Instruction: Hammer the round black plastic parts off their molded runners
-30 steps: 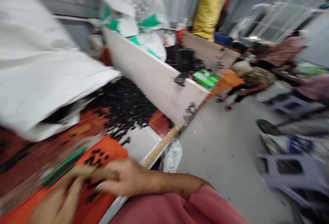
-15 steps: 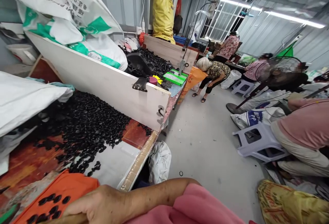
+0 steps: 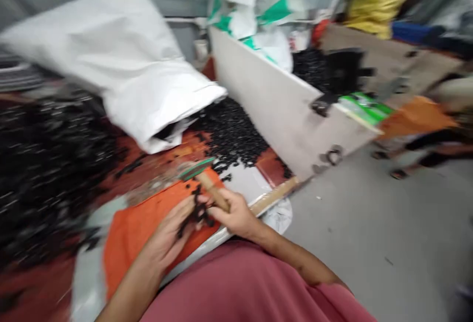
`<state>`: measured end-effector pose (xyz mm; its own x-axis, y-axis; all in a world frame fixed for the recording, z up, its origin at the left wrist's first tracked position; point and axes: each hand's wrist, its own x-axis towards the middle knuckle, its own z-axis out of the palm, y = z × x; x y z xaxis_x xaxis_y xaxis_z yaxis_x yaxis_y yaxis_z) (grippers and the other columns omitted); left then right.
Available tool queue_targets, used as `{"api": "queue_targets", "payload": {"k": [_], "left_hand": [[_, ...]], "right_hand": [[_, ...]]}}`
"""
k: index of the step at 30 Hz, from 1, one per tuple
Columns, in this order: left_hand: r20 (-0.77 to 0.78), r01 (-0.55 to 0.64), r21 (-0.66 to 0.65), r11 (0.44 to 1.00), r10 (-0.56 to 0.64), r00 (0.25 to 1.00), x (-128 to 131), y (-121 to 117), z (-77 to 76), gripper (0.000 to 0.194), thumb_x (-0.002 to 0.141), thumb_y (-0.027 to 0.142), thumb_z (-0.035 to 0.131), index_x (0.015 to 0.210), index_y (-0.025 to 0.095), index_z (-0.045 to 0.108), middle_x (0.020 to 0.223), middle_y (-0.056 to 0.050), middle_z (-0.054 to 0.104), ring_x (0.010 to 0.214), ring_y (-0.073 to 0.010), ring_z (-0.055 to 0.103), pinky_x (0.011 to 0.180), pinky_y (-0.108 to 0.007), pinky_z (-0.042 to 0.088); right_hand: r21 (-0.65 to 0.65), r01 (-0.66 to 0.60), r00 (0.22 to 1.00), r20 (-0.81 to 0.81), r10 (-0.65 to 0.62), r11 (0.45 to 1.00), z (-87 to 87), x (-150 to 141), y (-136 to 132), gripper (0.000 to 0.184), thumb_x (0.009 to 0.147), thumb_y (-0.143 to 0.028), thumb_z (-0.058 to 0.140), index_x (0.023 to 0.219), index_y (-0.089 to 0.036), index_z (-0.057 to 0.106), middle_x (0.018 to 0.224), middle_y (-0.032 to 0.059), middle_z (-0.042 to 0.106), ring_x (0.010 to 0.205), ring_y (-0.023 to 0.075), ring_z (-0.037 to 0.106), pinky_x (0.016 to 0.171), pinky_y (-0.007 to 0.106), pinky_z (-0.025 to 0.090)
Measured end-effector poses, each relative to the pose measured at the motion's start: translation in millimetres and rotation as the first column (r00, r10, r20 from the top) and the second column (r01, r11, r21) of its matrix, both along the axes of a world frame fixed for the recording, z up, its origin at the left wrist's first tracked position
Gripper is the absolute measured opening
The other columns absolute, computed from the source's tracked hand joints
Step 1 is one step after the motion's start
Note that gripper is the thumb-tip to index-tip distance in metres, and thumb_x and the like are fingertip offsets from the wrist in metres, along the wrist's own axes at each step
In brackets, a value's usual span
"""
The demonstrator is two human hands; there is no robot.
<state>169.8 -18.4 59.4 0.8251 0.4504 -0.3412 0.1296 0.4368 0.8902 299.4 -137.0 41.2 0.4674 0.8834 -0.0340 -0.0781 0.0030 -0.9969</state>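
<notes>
The picture is smeared by head motion. My right hand is closed round the wooden handle of a tool whose green end points up and to the left. My left hand lies palm-up on an orange cloth, fingers stretched, with several small black pieces at its fingertips. A large heap of the same black pieces spreads over the bench behind the cloth.
A white sack lies open on the bench at the left. A white board stands on edge as a divider, with a green tray beyond it. Grey floor lies to the right, where a person's legs show.
The view has swung down and left, from the room back to the bench. My left hand and the tool's handle have come into view over the orange cloth.
</notes>
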Motion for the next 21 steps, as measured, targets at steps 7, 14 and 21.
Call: {"api": "queue_targets", "payload": {"k": [7, 14, 21], "left_hand": [[0.049, -0.107, -0.19, 0.976, 0.118, 0.992, -11, -1, 11.3, 0.033, 0.081, 0.051, 0.078, 0.086, 0.019, 0.07, 0.093, -0.006, 0.063, 0.084, -0.0163, 0.059, 0.079, -0.028, 0.052], [-0.082, -0.064, 0.516, 0.854, 0.124, 0.989, -34, 24, 14.4, 0.034, 0.092, 0.05, 0.061, 0.079, 0.02, 0.068, 0.116, -0.009, 0.059, 0.11, -0.0222, 0.056, 0.092, -0.03, 0.048], [-0.351, 0.227, 0.854, 0.468, 0.197, 0.915, -54, 63, -1.4, 0.03, 0.1, 0.035, 0.044, 0.076, 0.02, 0.055, 0.08, -0.002, 0.055, 0.079, -0.0181, 0.053, 0.074, -0.031, 0.039]], "right_hand": [[-0.062, 0.009, 1.0, -0.008, -0.01, 0.998, -7.5, 5, 10, 0.022, 0.079, -0.031, 0.072, 0.095, -0.021, 0.062, 0.083, -0.0016, 0.066, 0.07, 0.0145, 0.061, 0.067, 0.025, 0.052], [-0.119, 0.087, 0.993, 0.093, -0.077, 0.989, -14.5, 19, -9, 0.027, 0.087, -0.042, 0.068, 0.103, -0.02, 0.065, 0.088, 0.0021, 0.068, 0.081, 0.0186, 0.065, 0.077, 0.03, 0.052], [-0.228, 0.073, 0.993, 0.111, -0.049, 0.971, -42.6, 31, -29, 0.032, 0.094, -0.046, 0.059, 0.112, -0.019, 0.061, 0.07, -0.004, 0.059, 0.058, 0.0143, 0.053, 0.056, 0.026, 0.045]]}}
